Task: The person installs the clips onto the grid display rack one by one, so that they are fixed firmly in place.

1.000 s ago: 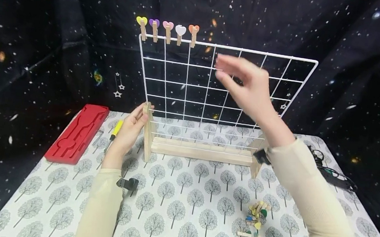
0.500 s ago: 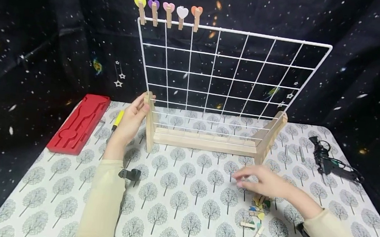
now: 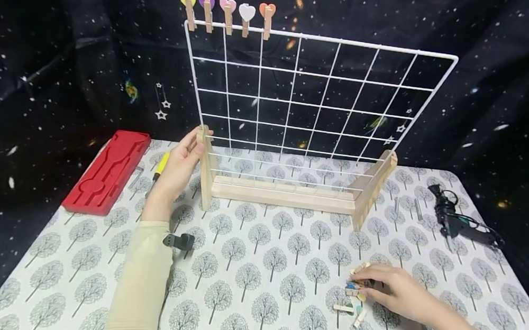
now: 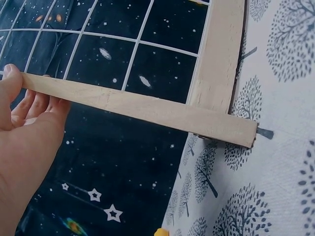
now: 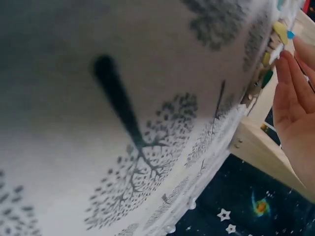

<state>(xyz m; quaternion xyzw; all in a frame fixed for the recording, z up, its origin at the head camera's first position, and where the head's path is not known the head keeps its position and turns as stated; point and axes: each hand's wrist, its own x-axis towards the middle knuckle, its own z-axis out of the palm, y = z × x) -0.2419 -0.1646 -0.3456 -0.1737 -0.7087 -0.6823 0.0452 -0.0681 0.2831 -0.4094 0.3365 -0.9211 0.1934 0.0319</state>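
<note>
My left hand [image 3: 179, 167] grips the upper end of the left wooden upright [image 3: 205, 180] of a stand. In the left wrist view, thumb and fingers lie on opposite sides of that upright [image 4: 128, 105]. A white wire grid [image 3: 334, 40] leans back in the stand. Several heart-topped clothespins, among them an orange one [image 3: 267, 19], are clipped along the grid's top left. My right hand [image 3: 400, 292] is over a small pile of clothespins [image 3: 351, 291], thumb and fingers apart. The right wrist view has a yellow heart [image 5: 280, 32] by the fingertips; the fingers partly cover the pile.
A red moulded tray [image 3: 108, 171] lies at the left, near a yellow-handled screwdriver [image 3: 162, 163]. Dark cabled gear [image 3: 460, 221] sits at the right edge, with thin metal rods [image 3: 418, 209] beside it. A dark starry cloth hangs behind the table.
My right hand has come down from in front of the grid to the clothespin pile. My left hand keeps its grip on the upright. The head view has shifted slightly.
</note>
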